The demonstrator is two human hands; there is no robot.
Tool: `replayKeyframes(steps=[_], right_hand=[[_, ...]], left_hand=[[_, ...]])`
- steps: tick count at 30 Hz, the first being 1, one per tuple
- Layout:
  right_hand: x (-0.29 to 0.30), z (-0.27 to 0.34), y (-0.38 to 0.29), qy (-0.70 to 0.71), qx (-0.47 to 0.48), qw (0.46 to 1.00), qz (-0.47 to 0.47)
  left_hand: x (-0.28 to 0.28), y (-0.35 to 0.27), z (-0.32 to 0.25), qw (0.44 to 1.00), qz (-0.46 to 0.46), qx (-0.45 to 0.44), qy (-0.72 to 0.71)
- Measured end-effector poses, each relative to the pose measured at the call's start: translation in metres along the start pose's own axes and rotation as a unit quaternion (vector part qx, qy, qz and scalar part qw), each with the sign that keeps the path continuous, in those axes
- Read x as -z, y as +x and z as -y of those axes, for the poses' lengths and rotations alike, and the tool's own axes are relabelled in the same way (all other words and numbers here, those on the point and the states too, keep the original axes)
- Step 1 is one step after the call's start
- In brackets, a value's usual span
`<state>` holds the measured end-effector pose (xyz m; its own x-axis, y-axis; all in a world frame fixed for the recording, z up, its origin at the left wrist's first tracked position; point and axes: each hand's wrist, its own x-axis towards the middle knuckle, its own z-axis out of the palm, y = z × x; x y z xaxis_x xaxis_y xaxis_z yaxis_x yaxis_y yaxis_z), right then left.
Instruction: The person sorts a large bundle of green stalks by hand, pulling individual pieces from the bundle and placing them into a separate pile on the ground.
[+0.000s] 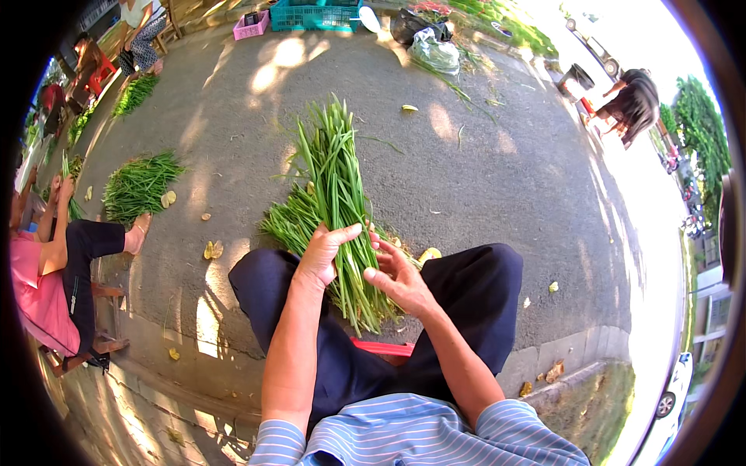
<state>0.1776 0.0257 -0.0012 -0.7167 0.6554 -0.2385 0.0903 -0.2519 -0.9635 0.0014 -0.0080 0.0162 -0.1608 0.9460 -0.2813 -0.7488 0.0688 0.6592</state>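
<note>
A thick bundle of long, flat-leaved greens that look like Chinese chives (335, 169) stands between my knees, leaf tips pointing away from me. Around its lower middle, my left hand (325, 253) is closed, thumb lying across the stalks. My right hand (402, 279) is at the bundle's right side with thumb and fingers spread; some fingertips reach the stalks. Beneath and to the left of the bundle, a pile of the same greens (294, 218) lies on the pavement. Part of this pile is hidden by the bundle and my hands.
A red plastic stool edge (382, 348) shows between my thighs. To the left sits a person in a pink shirt (49, 291), near another heap of greens (143, 183). A teal crate (315, 17), a pink basket (252, 26) and plastic bags (434, 51) stand ahead. Another person bends at right.
</note>
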Motion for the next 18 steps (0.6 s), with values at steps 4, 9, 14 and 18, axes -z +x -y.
replayKeyframes(steps=[4,9,14,18], right_hand=[[-0.018,0.005,-0.003,0.055,-0.044,0.996,0.048],[-0.024,-0.008,0.000,-0.091,0.002,0.996,0.003],[-0.024,-0.019,0.009,-0.197,-0.045,0.977,-0.063],[-0.024,-0.013,0.011,-0.040,-0.059,0.997,-0.017]], left_hand=[[-0.004,0.001,0.008,1.000,-0.015,-0.009,0.008],[-0.008,0.006,0.022,0.997,-0.038,-0.053,0.041],[-0.007,0.010,0.030,0.991,-0.068,-0.095,0.072],[-0.005,0.007,0.022,0.997,-0.047,-0.058,0.016]])
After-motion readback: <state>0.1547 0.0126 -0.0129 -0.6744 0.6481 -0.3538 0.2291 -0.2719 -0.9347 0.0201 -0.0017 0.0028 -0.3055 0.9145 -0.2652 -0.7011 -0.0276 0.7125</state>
